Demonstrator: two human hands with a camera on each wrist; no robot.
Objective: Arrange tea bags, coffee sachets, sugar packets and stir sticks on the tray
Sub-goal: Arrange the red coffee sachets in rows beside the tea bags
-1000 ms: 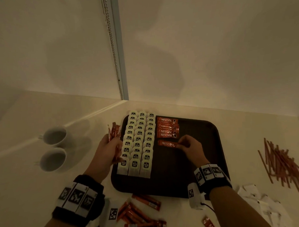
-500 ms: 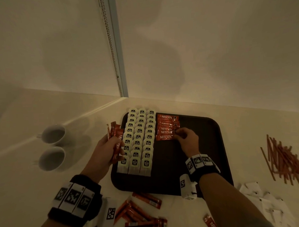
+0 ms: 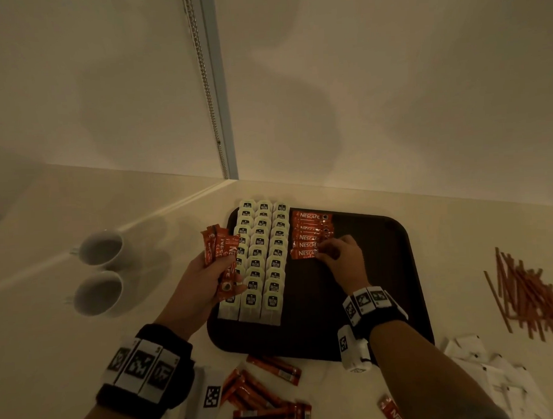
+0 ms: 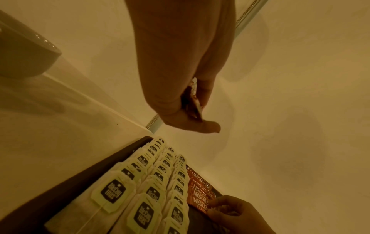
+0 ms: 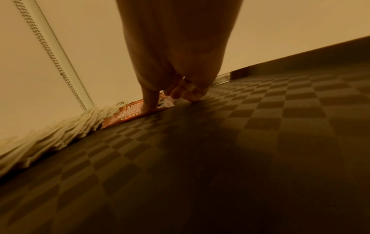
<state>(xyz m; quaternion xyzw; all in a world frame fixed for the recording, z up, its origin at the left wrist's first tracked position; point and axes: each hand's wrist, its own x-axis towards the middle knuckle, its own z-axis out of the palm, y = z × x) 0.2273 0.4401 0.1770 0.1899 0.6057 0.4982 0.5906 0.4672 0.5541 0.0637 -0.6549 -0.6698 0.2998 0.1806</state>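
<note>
One tray (image 3: 398, 267), two cups (image 3: 101, 251), two hands (image 3: 344, 260).

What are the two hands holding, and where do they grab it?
The left hand grips a bunch of coffee sachets around their lower half. The right hand pinches the right end of the nearest sachet lying on the tray.

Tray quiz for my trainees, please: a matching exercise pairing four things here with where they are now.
Things:
1. tea bags
2. stir sticks
3. cups
4. coffee sachet bundle

Places:
A. held in the left hand
B. loose on the table, right of the tray
C. three rows on the tray's left side
D. on the table, left of the tray

Pairs: 1-C, 2-B, 3-D, 4-A
</note>
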